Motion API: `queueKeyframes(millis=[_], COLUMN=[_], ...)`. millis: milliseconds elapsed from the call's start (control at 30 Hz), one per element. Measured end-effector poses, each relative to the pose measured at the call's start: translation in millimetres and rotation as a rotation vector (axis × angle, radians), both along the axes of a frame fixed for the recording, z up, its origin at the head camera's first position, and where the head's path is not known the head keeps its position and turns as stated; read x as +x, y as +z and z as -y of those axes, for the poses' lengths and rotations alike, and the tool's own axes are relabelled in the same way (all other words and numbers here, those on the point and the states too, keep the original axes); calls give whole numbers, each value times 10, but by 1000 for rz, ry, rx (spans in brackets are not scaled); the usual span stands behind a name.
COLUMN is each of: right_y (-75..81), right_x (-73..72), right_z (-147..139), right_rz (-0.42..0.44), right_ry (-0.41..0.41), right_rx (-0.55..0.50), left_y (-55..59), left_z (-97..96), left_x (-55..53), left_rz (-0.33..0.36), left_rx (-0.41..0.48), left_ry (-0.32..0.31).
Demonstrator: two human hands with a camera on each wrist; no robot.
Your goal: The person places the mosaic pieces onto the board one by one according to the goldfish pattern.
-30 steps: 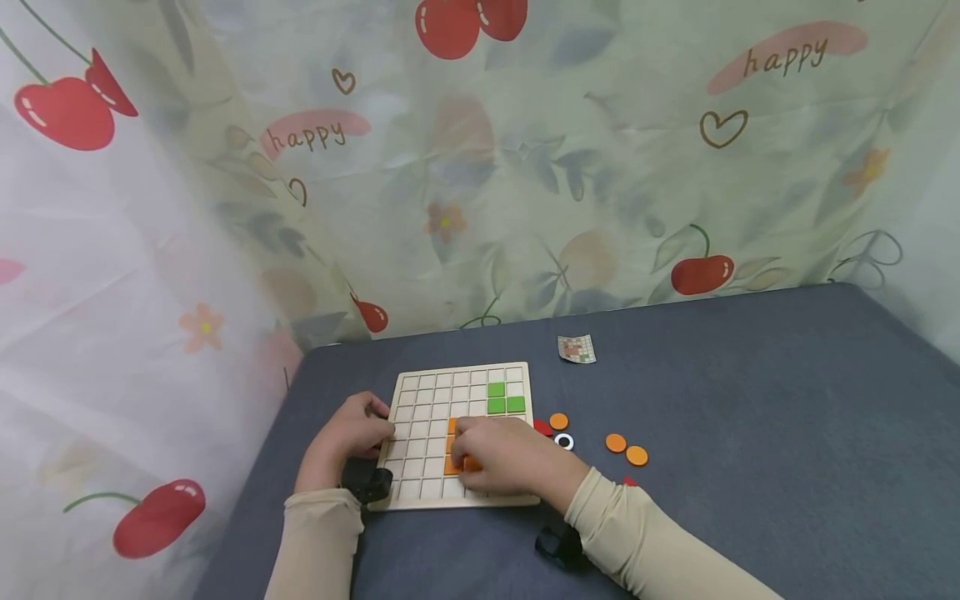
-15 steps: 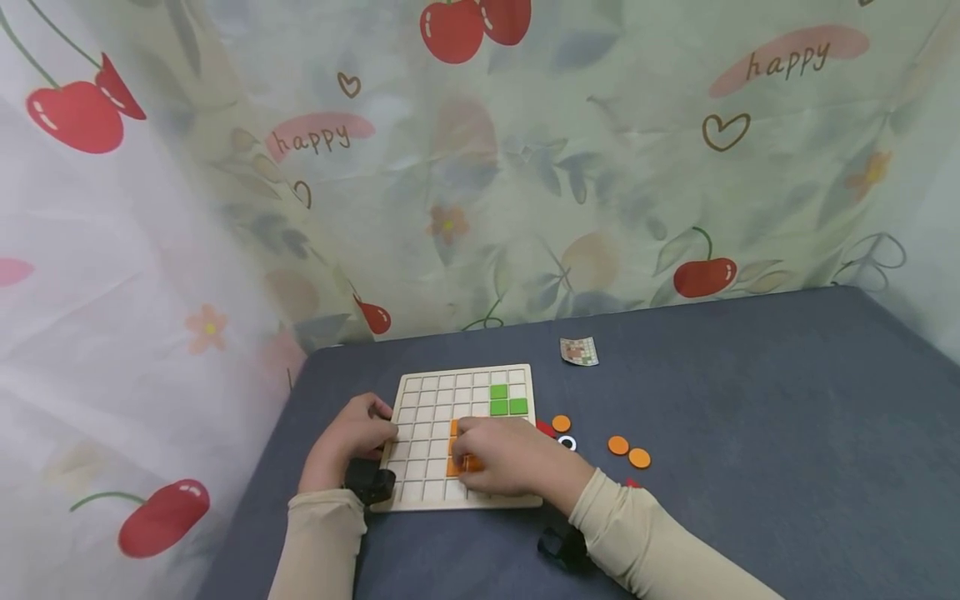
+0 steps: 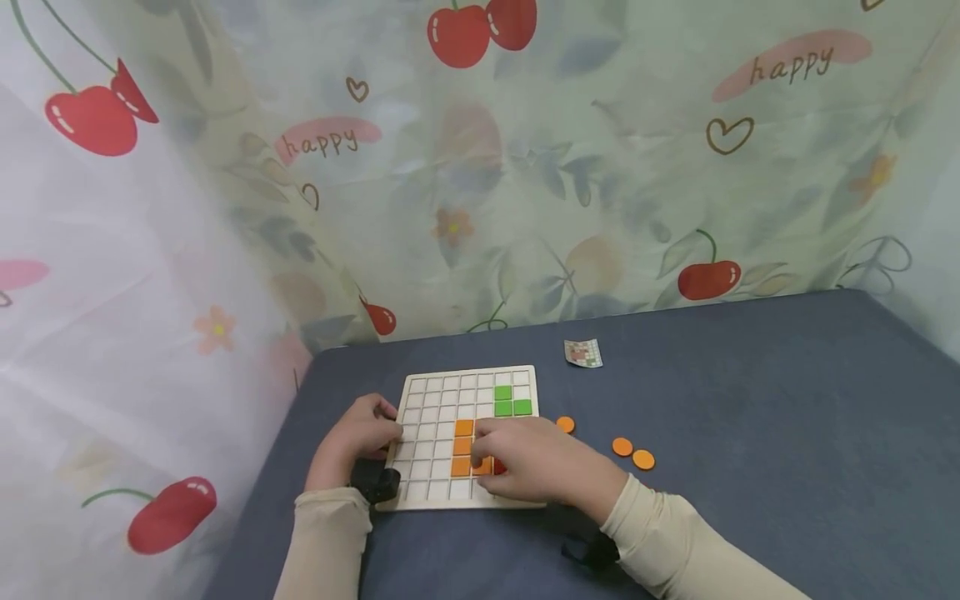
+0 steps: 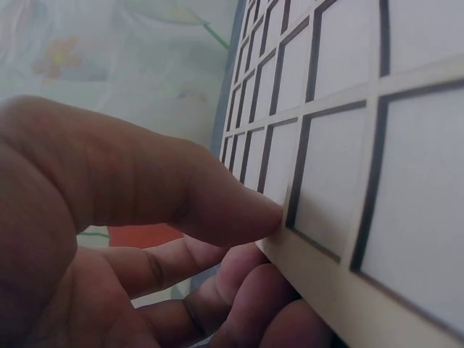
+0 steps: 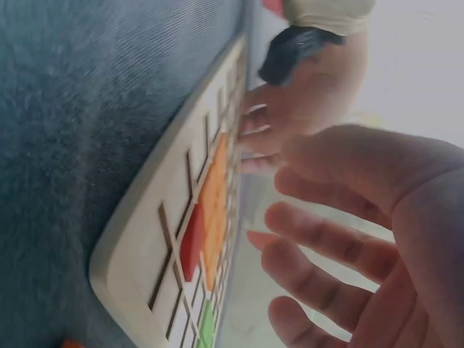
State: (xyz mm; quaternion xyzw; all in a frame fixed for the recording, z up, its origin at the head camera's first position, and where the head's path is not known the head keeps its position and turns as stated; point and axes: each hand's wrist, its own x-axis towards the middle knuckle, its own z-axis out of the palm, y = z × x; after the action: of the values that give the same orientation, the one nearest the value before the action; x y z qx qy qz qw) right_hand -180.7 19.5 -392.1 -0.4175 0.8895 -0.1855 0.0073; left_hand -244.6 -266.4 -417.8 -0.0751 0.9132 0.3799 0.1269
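A pale wooden grid board (image 3: 422,450) lies on the dark cloth in the head view. My left hand (image 3: 363,435) grips its left edge; in the left wrist view the thumb (image 4: 239,214) lies at the rim, with the other fingers curled at the side and below. Over the board's right half hovers my right hand (image 3: 543,457), fingers loosely bent and holding nothing in the right wrist view. Orange square tiles (image 3: 462,447) fill several cells beside it, and a red tile (image 5: 191,243) sits against them. Green tiles (image 3: 503,408) occupy cells toward the far right corner.
Orange discs (image 3: 622,447) lie on the table to the right of the board. Behind the board rests a small card (image 3: 583,353) with a coloured grid pattern. A printed curtain (image 3: 517,183) hangs along the back and left of the dark table (image 3: 750,417).
My right hand has shifted right, uncovering more orange tiles and a red one. It now hides the red and white pieces beside the board. The left hand keeps its hold.
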Motion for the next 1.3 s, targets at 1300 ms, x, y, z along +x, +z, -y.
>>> queueKeyframes(millis=[1300], right_y=[-136], right_x=[29], right_z=[-1589], right_rz=[152], right_ry=[-221], right_rx=[-68], left_y=[82], left_z=[-21], left_x=[42], left_rz=[-5], left_rx=[3], left_ry=[-11])
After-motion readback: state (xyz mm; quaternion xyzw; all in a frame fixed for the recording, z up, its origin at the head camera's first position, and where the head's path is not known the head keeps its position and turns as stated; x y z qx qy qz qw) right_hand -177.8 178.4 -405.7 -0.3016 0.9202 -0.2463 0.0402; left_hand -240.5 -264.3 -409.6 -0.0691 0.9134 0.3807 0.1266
